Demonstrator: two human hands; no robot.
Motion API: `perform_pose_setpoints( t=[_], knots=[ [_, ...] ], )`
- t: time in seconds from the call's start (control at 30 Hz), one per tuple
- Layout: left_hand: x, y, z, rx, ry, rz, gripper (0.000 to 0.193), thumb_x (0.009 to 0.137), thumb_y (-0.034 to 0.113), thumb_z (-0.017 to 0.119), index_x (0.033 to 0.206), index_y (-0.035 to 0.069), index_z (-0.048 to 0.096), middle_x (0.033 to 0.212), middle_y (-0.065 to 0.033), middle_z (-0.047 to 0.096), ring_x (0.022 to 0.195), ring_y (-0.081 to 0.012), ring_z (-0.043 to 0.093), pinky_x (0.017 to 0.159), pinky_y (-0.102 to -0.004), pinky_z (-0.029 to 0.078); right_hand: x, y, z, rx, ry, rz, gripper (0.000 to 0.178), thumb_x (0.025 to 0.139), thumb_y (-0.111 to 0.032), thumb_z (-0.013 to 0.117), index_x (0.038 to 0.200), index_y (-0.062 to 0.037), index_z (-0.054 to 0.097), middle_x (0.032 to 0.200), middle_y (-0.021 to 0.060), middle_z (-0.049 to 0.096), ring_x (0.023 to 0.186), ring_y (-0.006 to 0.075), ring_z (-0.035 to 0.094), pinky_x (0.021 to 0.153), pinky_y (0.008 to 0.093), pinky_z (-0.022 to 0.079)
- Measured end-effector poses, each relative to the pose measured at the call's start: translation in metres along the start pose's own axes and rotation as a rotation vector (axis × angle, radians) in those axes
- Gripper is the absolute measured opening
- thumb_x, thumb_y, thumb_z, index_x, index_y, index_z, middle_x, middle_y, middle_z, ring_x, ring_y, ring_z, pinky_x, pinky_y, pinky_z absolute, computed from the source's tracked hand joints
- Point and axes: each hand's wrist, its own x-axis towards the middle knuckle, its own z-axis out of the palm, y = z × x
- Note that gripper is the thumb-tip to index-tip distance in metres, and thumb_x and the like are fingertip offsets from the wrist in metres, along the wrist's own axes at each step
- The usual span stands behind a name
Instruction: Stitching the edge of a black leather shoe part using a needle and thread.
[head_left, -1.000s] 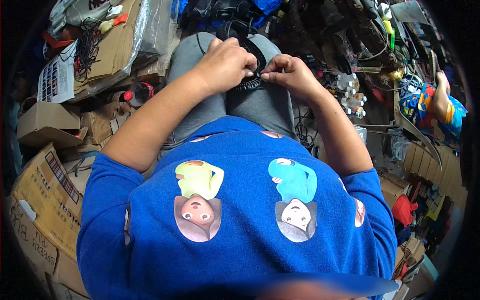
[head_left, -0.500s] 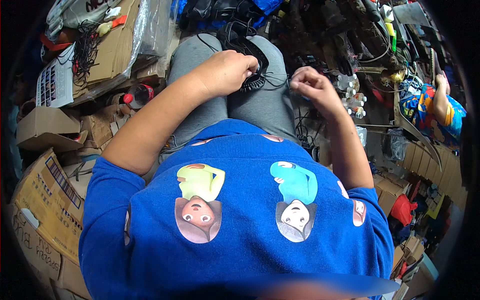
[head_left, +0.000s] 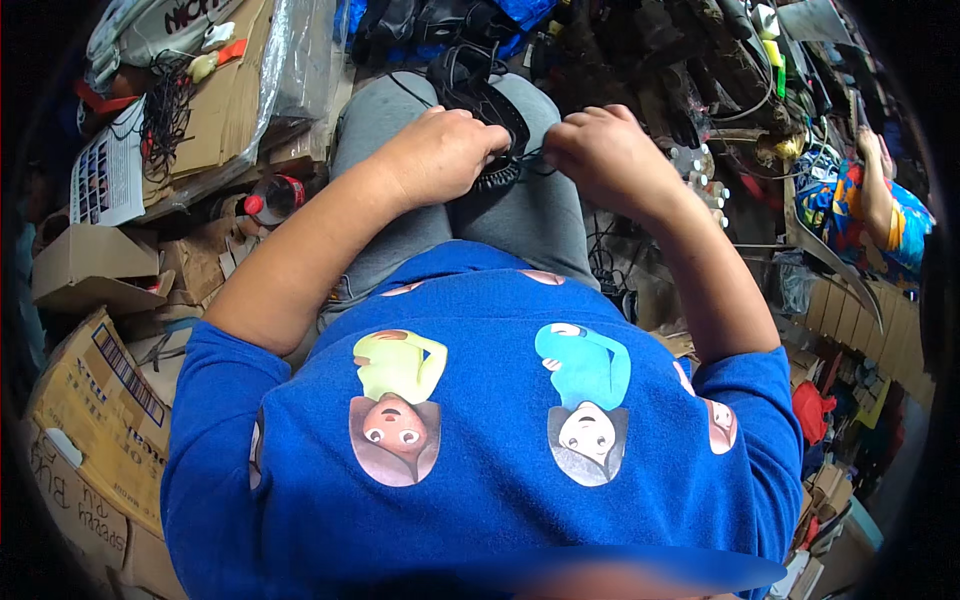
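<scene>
A black shoe (head_left: 497,108) with a ridged sole edge lies across my grey-trousered thighs, its far part up near my knees. My left hand (head_left: 445,150) is closed at the near end of the shoe, gripping its edge. Black thread (head_left: 534,160) loops out from the shoe on the right. My right hand (head_left: 608,155) is closed just right of these loops, fingers curled and slightly blurred, with the thread running to its fingertips. The fingertips of both hands are partly hidden, and any small tool in them cannot be made out.
Black shoes (head_left: 440,25) lie beyond my knees. Flattened cardboard (head_left: 225,110), a red-capped bottle (head_left: 275,198) and an open carton (head_left: 95,262) are at left. Several clear bottles (head_left: 712,190) stand at right, near a curved metal strip (head_left: 845,270). Another person's arm (head_left: 878,190) shows far right.
My right hand has moved left and slightly up, closer to the shoe, and turned its back upward. The thread between has slackened. My left hand stays at the shoe, shifted only slightly.
</scene>
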Motion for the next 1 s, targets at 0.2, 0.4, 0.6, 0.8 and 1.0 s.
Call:
perform_pose_setpoints(
  t=[0.2,0.4,0.6,0.8,1.0],
  knots=[
    [-0.01,-0.006,-0.008,0.067,0.045,0.086,0.013,0.082,0.01,0.051,0.09,0.013,0.061,0.076,-0.0083,0.062,0.082,-0.028,0.061,0.076,-0.0419,0.045,0.008,-0.001,0.013,-0.026,-0.056,-0.105,0.007,0.079,-0.014,0.054,0.086,-0.0132,0.058,0.075,0.0049,0.062,0.078,0.0262,0.062,0.075,0.039,0.041],
    [-0.071,-0.042,-0.047,0.181,0.125,-0.069,0.011,0.081,0.008,0.053,0.089,0.011,0.06,0.077,-0.0106,0.06,0.08,-0.0274,0.059,0.076,-0.0392,0.045,-0.052,0.062,0.028,0.039,-0.064,0.2,0.006,0.081,-0.012,0.06,0.087,-0.0113,0.059,0.073,0.0063,0.061,0.074,0.0243,0.061,0.075,0.0376,0.045],
    [-0.058,-0.025,-0.088,-0.884,0.335,-0.186,0.012,0.09,0.011,0.059,0.092,0.0,0.061,0.09,-0.0056,0.063,0.083,-0.0177,0.06,0.08,-0.0296,0.046,-0.036,0.059,0.019,1.525,0.403,0.551,0.023,0.09,-0.025,0.062,0.095,-0.0034,0.061,0.08,0.0033,0.059,0.075,0.0129,0.056,0.075,0.0287,0.045],
    [-0.027,0.039,-0.07,-1.41,-0.323,-0.084,0.026,0.094,0.026,0.054,0.087,0.001,0.056,0.081,-0.0109,0.062,0.081,-0.0206,0.062,0.07,-0.0333,0.05,0.011,0.013,0.003,2.043,-0.042,-0.174,0.02,0.093,-0.026,0.058,0.091,-0.0065,0.058,0.078,0.0014,0.056,0.071,0.0107,0.051,0.074,0.0284,0.044],
    [-0.118,-0.064,-0.105,-0.02,0.118,-0.407,0.014,0.079,0.012,0.066,0.09,0.002,0.065,0.084,-0.0124,0.06,0.08,-0.0265,0.059,0.073,-0.0344,0.046,-0.086,0.069,0.021,0.697,-0.154,0.515,0.016,0.082,-0.007,0.064,0.096,0.0003,0.064,0.092,0.006,0.062,0.088,0.016,0.059,0.08,0.0288,0.047]
  ],
)
